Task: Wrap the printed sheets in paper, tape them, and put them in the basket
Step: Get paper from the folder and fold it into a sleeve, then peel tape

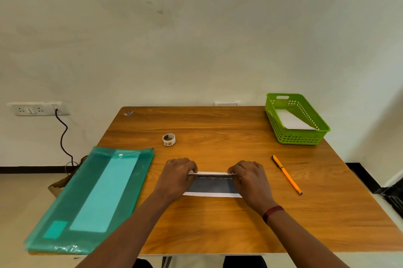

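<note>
While two hands [177,175] [250,177] pinch sheet [210,185], basket [302,137] holds perhaps one packet [293,120].

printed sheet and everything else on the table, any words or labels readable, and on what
"split open": printed sheet, in a line near its top edge; a likely reading, the words around it are blurred.
Tape roll: brown printing, too small to read.
Sticker at the far left corner of the table: too blurred to read.

On the printed sheet [212,185], only "split open" reads clearly.
</note>
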`<state>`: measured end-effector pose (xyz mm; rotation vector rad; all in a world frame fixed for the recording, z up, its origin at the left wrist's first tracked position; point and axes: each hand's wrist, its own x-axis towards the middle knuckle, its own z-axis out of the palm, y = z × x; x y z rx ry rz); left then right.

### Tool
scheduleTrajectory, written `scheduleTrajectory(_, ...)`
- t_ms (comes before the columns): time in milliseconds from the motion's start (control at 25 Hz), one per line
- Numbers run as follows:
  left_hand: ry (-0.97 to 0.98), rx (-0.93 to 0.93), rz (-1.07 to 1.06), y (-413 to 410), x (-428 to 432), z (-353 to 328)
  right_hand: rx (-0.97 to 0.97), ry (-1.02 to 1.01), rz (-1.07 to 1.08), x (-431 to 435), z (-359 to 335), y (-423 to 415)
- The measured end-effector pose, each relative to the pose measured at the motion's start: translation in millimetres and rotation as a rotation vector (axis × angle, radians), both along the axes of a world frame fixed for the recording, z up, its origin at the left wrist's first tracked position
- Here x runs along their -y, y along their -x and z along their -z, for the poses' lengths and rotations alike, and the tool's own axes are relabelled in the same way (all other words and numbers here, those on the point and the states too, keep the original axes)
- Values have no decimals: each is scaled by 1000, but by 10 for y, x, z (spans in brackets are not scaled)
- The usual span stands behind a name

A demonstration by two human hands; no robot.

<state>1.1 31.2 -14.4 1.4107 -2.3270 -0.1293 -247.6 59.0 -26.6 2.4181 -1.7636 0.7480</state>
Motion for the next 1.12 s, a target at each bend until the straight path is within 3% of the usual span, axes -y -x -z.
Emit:
scheduleTrajectory(400, -274, 111, -47, 53, -265, 278, -30, -238, -38, -244, 264, -8)
scheduleTrajectory(640, -270, 333, 49, 14, -338, 391, -137, -359, -51, -258, 277, 22)
scheduleTrajectory(880, -168, 295, -22, 343, -340, 338, -52, -371, -17, -199, 286, -320)
scheduleTrajectory(1120, -224, 293, -54, 388, -300, 560, -196, -394, -39, -148, 420, -441)
